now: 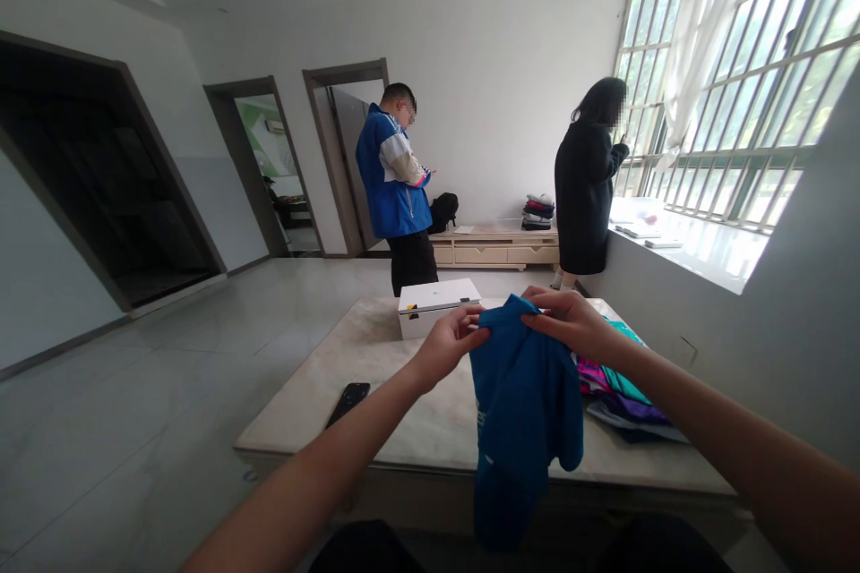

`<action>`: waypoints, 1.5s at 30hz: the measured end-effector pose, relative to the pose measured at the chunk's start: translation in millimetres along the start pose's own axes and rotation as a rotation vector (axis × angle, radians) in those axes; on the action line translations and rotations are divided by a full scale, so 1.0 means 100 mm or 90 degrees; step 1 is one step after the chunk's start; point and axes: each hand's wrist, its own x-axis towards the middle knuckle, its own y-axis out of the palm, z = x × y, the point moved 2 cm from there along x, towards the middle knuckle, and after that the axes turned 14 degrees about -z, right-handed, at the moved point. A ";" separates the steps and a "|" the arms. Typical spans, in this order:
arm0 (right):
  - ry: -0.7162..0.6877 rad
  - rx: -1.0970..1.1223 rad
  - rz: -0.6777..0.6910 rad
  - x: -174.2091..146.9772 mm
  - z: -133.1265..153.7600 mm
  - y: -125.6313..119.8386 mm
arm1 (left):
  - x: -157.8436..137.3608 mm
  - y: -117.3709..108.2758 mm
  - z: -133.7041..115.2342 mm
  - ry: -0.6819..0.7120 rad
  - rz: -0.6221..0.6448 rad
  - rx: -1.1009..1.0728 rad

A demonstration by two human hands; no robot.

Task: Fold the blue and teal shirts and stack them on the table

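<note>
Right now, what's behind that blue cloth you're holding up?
Around the blue cloth I see the pale table and, at the right, a pile of colorful clothes. The cloth covers part of the table, so anything directly behind it can't be seen.

The phone (349, 398) lies on the left part of the table (376, 349), the box (438, 309) at its far side, the clothes pile (624, 388) on its right. The garment (524, 403) hangs from the left hand (451, 342) and right hand (568, 320), before the near edge. Beyond, the low cabinet (487, 255) bears the bag (442, 212) left, the clothing stack (537, 213) right; one person (396, 183) stands near its left end, another person (581, 201) near its right.
</note>
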 end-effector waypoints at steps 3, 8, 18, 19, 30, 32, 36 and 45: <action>0.038 -0.007 0.020 -0.05 -0.14 -0.05 | 0.06 -0.14 0.05 -0.062 0.017 -0.027; 0.176 -0.100 -0.013 0.20 -0.51 -0.08 | 0.36 -0.32 0.05 -0.098 0.094 0.086; 0.053 -0.196 -0.436 2.51 0.27 -0.98 | 2.44 -0.35 -1.71 0.304 -0.246 0.254; 0.020 -0.200 -0.447 2.62 0.40 -1.03 | 2.51 -0.37 -1.90 0.368 -0.269 0.280; -0.278 -0.507 -0.256 1.01 -0.29 -0.47 | 1.16 -0.43 -0.91 0.358 -0.154 0.291; -0.227 -0.478 -0.161 0.32 -0.76 -0.26 | 0.59 -0.33 -0.35 0.273 -0.069 0.295; -0.104 -0.383 -0.020 -1.21 -1.62 0.33 | -0.67 0.01 0.76 0.124 0.079 0.246; -0.006 -0.239 -0.067 -2.34 -2.05 0.92 | -1.48 0.15 1.58 -0.111 0.077 0.224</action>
